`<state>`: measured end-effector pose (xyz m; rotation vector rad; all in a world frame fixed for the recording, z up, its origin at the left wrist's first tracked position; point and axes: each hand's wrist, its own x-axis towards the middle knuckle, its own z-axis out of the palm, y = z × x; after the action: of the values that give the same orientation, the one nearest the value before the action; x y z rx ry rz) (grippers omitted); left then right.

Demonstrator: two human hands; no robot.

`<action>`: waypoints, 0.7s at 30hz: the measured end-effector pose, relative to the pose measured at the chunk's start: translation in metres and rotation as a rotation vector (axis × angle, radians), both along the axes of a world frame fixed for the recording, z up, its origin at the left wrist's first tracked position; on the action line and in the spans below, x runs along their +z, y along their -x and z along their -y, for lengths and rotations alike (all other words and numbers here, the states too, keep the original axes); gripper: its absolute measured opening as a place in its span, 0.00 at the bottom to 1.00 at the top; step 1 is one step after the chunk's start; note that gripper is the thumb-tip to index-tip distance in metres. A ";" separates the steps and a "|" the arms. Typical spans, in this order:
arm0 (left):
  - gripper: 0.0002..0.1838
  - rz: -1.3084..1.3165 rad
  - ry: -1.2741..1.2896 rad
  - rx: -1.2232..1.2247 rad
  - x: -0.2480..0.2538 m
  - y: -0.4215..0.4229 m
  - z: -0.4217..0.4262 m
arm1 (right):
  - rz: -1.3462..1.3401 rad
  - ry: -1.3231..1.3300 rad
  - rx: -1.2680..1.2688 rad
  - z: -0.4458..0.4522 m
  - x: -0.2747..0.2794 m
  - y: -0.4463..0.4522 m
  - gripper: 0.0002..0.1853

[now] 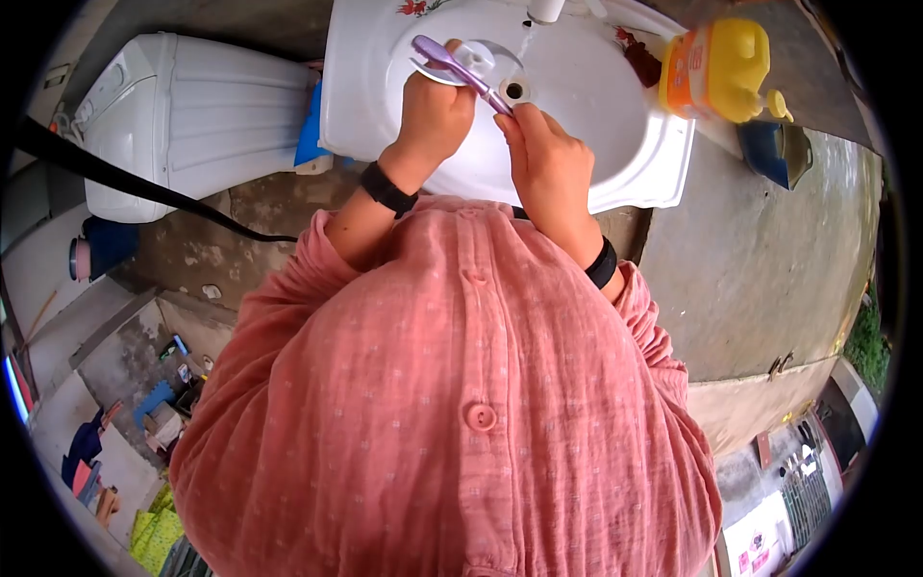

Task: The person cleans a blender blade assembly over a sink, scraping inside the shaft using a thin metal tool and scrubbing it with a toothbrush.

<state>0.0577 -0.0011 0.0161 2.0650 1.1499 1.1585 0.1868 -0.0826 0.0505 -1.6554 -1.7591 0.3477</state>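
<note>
Over the white sink basin, my left hand grips a shiny round object, clear or metallic, whose exact kind I cannot make out. A purple brush lies across that object, its wide head at the upper left. The fingers of my right hand are closed round the lower end of the brush handle. Just behind the object, a thin stream of water falls from the white faucet near the drain.
At the sink's right edge stands a yellow jug with an orange label, beside a dark reddish item. A blue container is farther right. On the left is a white washing machine, with a blue item next to the sink.
</note>
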 end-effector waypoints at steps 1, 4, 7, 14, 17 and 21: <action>0.07 0.100 0.058 0.041 0.001 0.000 -0.001 | 0.026 0.002 -0.010 0.002 -0.002 -0.001 0.11; 0.05 0.199 0.174 0.132 0.004 0.015 -0.011 | 0.040 0.034 -0.029 0.007 -0.008 -0.007 0.11; 0.05 0.178 0.075 0.118 0.006 0.012 -0.014 | 0.014 0.052 -0.028 0.008 -0.005 -0.005 0.11; 0.07 0.239 0.130 0.129 0.010 0.008 -0.005 | 0.020 0.011 -0.004 0.010 -0.004 -0.006 0.10; 0.07 0.285 0.186 0.104 0.015 0.016 -0.007 | -0.109 0.123 -0.033 0.016 -0.004 -0.016 0.09; 0.05 0.197 0.034 0.064 0.011 0.016 -0.007 | -0.263 0.129 -0.061 0.014 0.010 -0.012 0.07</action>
<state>0.0417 0.0057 0.0269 1.8545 1.1388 1.3306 0.1991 -0.0961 0.0600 -1.6637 -1.5150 0.6313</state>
